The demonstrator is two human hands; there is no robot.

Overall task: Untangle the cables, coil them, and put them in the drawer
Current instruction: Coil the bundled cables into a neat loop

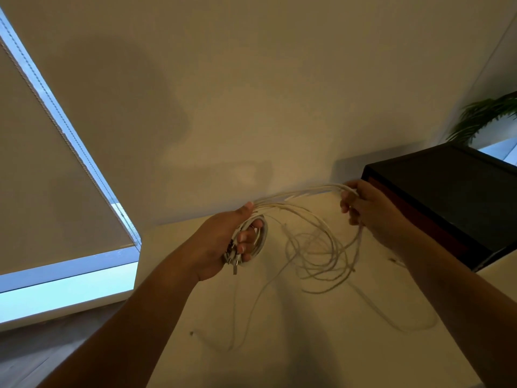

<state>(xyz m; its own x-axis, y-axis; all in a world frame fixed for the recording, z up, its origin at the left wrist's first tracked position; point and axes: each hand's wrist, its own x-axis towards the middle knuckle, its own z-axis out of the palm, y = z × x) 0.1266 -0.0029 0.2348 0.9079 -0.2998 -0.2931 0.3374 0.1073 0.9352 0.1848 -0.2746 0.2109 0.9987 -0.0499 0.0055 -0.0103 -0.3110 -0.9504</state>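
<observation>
Several white cables [316, 247] hang in loose tangled loops over a white table [279, 345]. My left hand [221, 242] grips a small coil of the cables with their metal plugs [233, 261] sticking out below the fingers. From that coil a bundle of strands [296, 196] runs taut to the right. My right hand [369, 208] pinches the bundle's far end, raised above the table. Long loops trail down from it onto the tabletop. No drawer is in view.
A dark box-like cabinet [447, 197] stands on the table just right of my right hand. A plain wall [251, 93] rises behind the table. A window with a lowered blind [42, 177] is at left, a green plant [486, 116] at far right.
</observation>
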